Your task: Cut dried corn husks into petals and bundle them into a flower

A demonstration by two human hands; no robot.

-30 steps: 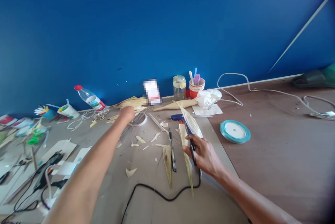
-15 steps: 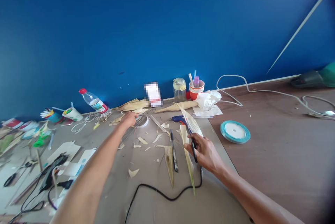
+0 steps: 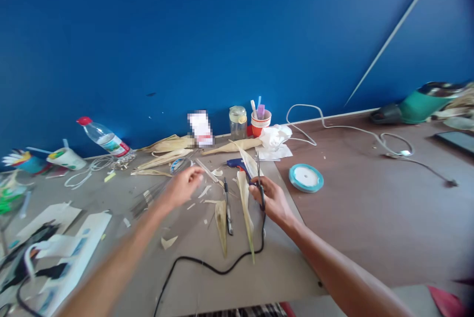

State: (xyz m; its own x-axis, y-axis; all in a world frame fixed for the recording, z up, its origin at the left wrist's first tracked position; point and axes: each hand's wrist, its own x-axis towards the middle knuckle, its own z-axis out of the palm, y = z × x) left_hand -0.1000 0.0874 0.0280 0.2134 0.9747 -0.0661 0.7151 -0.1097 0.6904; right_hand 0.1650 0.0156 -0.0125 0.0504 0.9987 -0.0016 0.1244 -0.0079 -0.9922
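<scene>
My right hand [image 3: 273, 202] is closed on black-handled scissors [image 3: 258, 175], blades pointing away from me, together with a pale dried husk leaf [image 3: 247, 158]. It hovers over the grey table mat [image 3: 207, 243], just right of a long husk strip [image 3: 246, 213]. My left hand [image 3: 183, 186] hangs blurred above the mat, left of a black pen [image 3: 227, 206] and a short husk piece [image 3: 221, 220]. Its fingers are smeared. Thin wires [image 3: 148, 198] lie blurred beside it. A blue glue gun [image 3: 235, 163] rests just beyond both hands.
A black cable [image 3: 207, 266] loops across the near mat. A teal ribbon spool [image 3: 305, 177] lies to the right on the brown table. At the blue wall stand a jar [image 3: 237, 122], an orange cup [image 3: 260, 122], crumpled tissue [image 3: 276, 137] and a tipped water bottle [image 3: 103, 138]. Craft clutter fills the left.
My left hand has pulled back toward me from the husks by the wall. The view has swung right, and my right hand holds the scissors more upright.
</scene>
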